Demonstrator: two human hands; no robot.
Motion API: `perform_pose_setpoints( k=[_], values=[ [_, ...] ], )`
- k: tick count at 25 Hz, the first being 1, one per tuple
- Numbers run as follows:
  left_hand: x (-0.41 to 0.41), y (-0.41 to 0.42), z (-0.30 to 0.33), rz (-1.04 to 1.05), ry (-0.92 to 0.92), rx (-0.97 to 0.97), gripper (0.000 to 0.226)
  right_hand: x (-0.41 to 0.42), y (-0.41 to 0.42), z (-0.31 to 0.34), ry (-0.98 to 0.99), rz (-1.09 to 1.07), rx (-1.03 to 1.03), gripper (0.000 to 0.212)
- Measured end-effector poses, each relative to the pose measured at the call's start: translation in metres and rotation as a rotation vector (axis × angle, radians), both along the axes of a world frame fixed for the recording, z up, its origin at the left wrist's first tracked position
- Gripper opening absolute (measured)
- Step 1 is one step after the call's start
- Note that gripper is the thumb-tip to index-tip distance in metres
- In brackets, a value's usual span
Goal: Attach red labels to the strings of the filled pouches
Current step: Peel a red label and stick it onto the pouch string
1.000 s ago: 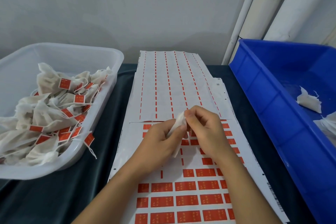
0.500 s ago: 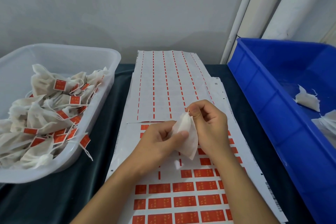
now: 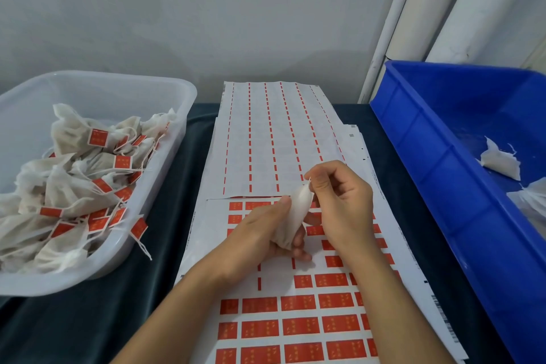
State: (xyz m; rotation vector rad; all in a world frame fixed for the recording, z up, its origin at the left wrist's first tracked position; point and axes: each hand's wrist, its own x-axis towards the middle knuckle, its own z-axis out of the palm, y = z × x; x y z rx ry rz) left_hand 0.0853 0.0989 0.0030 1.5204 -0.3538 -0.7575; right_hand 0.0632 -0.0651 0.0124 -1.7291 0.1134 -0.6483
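A small white pouch (image 3: 295, 216) is held above the middle of a dark-covered table (image 3: 88, 319), between two bare hands seen from above; the left hand (image 3: 260, 233) is curled around the pouch's lower half, thumb laid against its near face and fingertips showing beneath it; the right hand (image 3: 339, 204) is bent at the knuckles, its thumb and forefinger pinched on the pouch's upper corner, where a short end of white string (image 3: 309, 181) sticks up; whether the string itself is caught in the pinch cannot be told. Beneath the hands a sheet of red labels (image 3: 298, 325) is spread flat, with several gaps seen in its upper rows; beyond it, partly overlapping, a backing sheet (image 3: 266, 142) is laid, where only thin red strips are left between blank columns. To the left a clear plastic tub (image 3: 165, 127) is filled with white pouches already bearing red tags on their strings, one tag hung over the rim. To the right a blue bin (image 3: 428, 171) is placed, with a few untagged white pouches (image 3: 499, 162) lying inside. White pipes (image 3: 413, 23) are seen against the grey wall behind.
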Motion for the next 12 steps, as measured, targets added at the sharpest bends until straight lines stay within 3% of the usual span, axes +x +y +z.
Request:
perform_pose_setpoints(
  k=[2,8,12],
  values=[
    [0.001,0.0,-0.002,-0.02,-0.014,-0.008,0.05,0.001,-0.001,-0.002,0.014,-0.018,-0.03,0.02],
    [0.012,0.005,0.001,0.042,0.031,-0.394,0.04,0.003,0.0,-0.006,0.099,0.012,-0.178,0.027],
    [0.016,0.002,-0.001,0.234,0.015,-0.39,0.039,0.001,0.005,-0.01,0.073,0.048,-0.376,0.02]
  ],
)
